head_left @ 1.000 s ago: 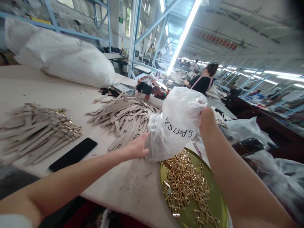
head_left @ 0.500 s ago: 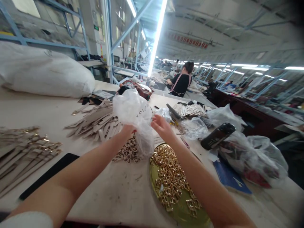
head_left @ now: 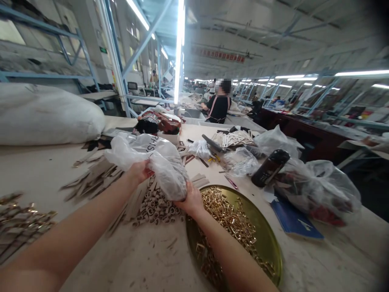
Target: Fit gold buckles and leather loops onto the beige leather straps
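A crumpled translucent plastic bag [head_left: 165, 162] with dark lettering is held up between my two hands, over the table. My left hand [head_left: 141, 171] grips its near left side. My right hand [head_left: 192, 199] is closed around its lower right end. Under the bag lies a heap of small beige loops [head_left: 158, 209]. Beige strips [head_left: 94, 176] are piled behind my left forearm. Below my right forearm a round gold-coloured tray [head_left: 270, 239] bears many gold metal buckles [head_left: 232, 217]. What the bag contains, if anything, cannot be made out.
Strips with gold buckles [head_left: 24, 223] lie at the left, near a large white sack [head_left: 48, 115]. On the right are a black bottle [head_left: 270, 167], a blue notebook [head_left: 296, 219] and filled plastic bags [head_left: 319, 192]. A co-worker [head_left: 220, 103] is farther back.
My right hand, formerly beside the bag with fingers lifted, has come down and closed on its lower end. The bag is now tilted and spread to the left. The view has shifted slightly.
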Demonstrator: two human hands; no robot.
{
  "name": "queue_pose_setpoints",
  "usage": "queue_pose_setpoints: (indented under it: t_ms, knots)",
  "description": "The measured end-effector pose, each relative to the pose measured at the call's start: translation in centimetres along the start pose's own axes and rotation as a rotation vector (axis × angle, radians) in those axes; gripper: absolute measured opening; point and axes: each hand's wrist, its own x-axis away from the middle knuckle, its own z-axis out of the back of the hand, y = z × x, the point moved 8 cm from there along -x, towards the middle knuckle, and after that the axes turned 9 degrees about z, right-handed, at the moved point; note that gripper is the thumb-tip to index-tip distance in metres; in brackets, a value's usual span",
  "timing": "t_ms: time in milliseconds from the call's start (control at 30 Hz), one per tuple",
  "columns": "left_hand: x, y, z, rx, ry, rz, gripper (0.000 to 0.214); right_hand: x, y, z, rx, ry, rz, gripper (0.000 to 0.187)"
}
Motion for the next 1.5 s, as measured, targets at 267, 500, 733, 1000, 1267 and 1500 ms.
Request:
queue_pose_setpoints:
  t_ms: [267,500,733,1000,1267,1500]
  knots:
    - [1.6,2.3,-2.4,0.060,-0.043,-0.066,0.018,1.0,0.5,-0.6,0.079,0.004,-0.027,0.088]
    - [5.5,5.5,-3.5,0.091,-0.115,-0.149,0.019,0.5,0.2,-0.3,0.011,-0.083,-0.061,0.090]
    - [9.6,8.2,-2.5,0.141,-0.159,-0.227,0.018,1.0,-0.1,0.2,0.041,-0.184,-0.051,0.096]
    - [14.6,9.8,-0.4,0.133,-0.197,-0.264,0.024,2.3,-1.0,2.1,0.079,-0.151,-0.015,0.083]
    - [19.2,10.2,2.0,0.077,-0.205,-0.319,0.024,7.9,-6.0,4.4,0.074,-0.080,0.167,0.059]
    - [23.0,9.3,2.9,-0.052,-0.267,-0.355,0.018,14.0,-13.3,2.5,-0.104,-0.110,0.485,0.037]
